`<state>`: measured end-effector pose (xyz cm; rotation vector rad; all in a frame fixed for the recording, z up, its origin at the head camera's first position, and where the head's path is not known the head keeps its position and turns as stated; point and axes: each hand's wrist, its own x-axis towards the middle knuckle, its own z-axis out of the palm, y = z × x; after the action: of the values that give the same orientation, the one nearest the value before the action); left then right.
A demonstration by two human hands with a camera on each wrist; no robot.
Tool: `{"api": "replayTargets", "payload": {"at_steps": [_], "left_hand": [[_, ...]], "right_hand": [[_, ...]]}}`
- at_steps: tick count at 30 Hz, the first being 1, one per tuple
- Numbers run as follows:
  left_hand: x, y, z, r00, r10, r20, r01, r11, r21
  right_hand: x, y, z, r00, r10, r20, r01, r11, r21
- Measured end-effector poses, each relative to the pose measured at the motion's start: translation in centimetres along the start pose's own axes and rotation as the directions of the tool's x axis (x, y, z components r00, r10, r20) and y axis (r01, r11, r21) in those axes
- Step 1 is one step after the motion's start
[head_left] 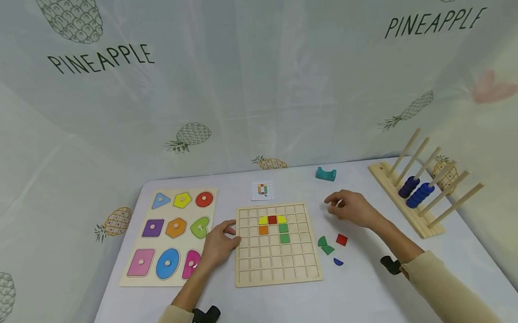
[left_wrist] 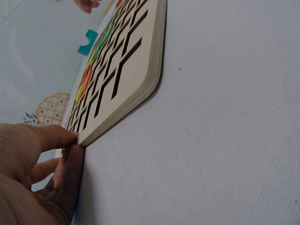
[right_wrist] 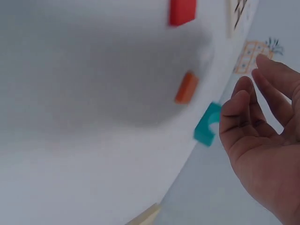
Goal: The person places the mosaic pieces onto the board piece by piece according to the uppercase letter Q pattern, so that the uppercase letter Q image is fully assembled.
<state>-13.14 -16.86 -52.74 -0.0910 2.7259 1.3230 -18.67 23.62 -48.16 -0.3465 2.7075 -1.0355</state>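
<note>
I have the left hand (head_left: 220, 244) at the 9 o'clock edge of the wooden grid board (head_left: 278, 272), its fingers relaxed and parted, with fingertip and thumb touching the rim rather than wrapping round it. The board lies flat on the white table (head_left: 289, 311), straight ahead of me. Toward its 12 o'clock side I count a row of yellow, red and yellow pieces (head_left: 272, 220), with an orange square (head_left: 263, 230) below the left end and two green squares (head_left: 283, 228) running down below the right. My right hand (head_left: 353, 209) hangs above the table at the board's 2 o'clock, half open with its fingers loosely bent, and I see nothing in its grasp. Through the right wrist camera, an orange block (right_wrist: 186, 87) rests on the table at 9 o'clock from those fingertips, apart from them. Around the board I read a small printed card (head_left: 262, 191) at 12, a teal block (head_left: 326, 174) between 1 and 2, two green pieces (head_left: 327, 250) and a red square (head_left: 342, 239) near 3, and a blue half-disc (head_left: 338, 262) toward 4. The shape puzzle (head_left: 158, 243) sits at 9, beyond my left hand; between 2 and 3, well apart, stands the peg rack (head_left: 380, 172) with blue rings (head_left: 420, 195).
</note>
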Motion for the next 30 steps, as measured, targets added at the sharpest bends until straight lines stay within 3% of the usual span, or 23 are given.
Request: {"api": "replayTargets", "payload": {"at_steps": [6,10,30], "left_hand": [[0.1,-0.1,-0.1,1.0,-0.007,0.001,0.007,1.0,0.003],[0.1,-0.1,0.0,1.0,-0.003,0.002,0.003,1.0,0.003],[0.1,-0.5,0.2,1.0,-0.002,-0.004,0.002,1.0,0.004]], "right_hand": [[-0.1,2.8,-0.6,0.999,0.032,-0.019,-0.033,0.997,-0.063],[-0.2,3.8,-0.6,1.0,0.016,0.002,-0.015,0.996,-0.093],[-0.9,4.1,-0.3,0.999,0.027,-0.017,-0.028,0.994,-0.105]]}}
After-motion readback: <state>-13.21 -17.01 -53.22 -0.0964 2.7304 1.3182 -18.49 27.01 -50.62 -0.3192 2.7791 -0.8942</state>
